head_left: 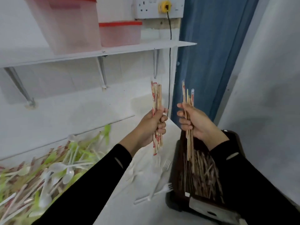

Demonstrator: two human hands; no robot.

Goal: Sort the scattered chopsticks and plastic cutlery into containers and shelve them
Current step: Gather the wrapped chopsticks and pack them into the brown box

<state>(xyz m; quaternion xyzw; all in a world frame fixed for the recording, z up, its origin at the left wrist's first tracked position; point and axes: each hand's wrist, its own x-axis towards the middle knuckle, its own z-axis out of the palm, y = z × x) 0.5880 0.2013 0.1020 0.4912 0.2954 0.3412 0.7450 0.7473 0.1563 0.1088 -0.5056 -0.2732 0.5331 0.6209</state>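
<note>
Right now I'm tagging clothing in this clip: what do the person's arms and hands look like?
Both arms wear long black sleeves to the wrist, the left sleeve and the right sleeve alike. Each carries a small pale slanted mark on the forearm. The left hand and right hand are bare, with no gloves.
</note>
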